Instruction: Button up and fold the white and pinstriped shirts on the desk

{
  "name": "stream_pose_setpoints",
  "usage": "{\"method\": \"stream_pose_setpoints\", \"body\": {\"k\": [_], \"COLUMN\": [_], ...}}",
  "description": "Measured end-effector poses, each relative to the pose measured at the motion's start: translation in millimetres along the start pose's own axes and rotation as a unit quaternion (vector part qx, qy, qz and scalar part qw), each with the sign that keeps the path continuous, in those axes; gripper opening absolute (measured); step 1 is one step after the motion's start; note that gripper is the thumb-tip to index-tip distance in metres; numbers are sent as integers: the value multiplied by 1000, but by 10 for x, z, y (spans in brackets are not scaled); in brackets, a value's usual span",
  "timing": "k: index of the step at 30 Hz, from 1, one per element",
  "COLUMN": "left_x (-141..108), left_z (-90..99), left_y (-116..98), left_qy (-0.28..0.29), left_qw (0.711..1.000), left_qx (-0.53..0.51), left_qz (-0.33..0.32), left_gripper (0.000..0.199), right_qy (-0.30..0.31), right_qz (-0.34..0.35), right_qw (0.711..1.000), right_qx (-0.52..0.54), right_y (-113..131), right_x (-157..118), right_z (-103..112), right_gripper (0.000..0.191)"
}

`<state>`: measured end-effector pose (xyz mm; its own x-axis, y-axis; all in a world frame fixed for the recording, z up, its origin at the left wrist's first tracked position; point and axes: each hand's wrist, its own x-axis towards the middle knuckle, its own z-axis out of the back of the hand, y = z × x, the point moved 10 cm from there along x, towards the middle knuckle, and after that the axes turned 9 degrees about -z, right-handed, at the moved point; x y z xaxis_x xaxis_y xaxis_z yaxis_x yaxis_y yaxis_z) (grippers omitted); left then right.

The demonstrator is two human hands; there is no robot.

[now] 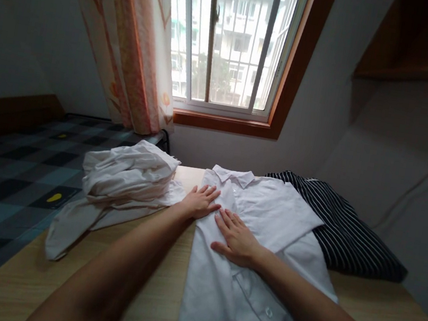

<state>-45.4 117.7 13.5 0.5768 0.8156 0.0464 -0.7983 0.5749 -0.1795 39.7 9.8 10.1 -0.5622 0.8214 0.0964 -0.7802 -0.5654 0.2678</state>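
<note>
A white collared shirt lies spread on the wooden table, its collar toward the window. Its left side is folded inward, and a sleeve with a buttoned cuff lies over the lower front. My left hand rests on the shirt's upper left part, palm down, fingers spread. Just below and to the right, my right hand lies flat on the shirt front with its fingers apart. Neither hand grips the cloth.
Rumpled white clothes are heaped on the table's left. A black striped garment lies at the right, partly beneath the shirt. Beyond the left edge is a checked bed. A curtain and a window stand behind.
</note>
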Motion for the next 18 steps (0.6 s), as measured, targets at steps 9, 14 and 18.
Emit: {"method": "stream_pose_setpoints", "body": {"k": [9, 14, 18], "left_x": [57, -14, -25], "left_z": [92, -47, -74], "left_y": [195, 208, 232], "left_qy": [48, 49, 42], "left_qw": [994, 997, 997], "left_qx": [101, 58, 53], "left_qz": [9, 31, 42], "left_gripper": [60, 63, 68], "right_qy": [6, 33, 35], "right_qz": [-15, 117, 180], "right_qw": [1000, 992, 983], "right_qx": [-2, 22, 28], "right_y": [289, 990, 1389], "right_x": [187, -264, -614], "right_z": [21, 29, 5], "right_gripper": [80, 87, 88]}}
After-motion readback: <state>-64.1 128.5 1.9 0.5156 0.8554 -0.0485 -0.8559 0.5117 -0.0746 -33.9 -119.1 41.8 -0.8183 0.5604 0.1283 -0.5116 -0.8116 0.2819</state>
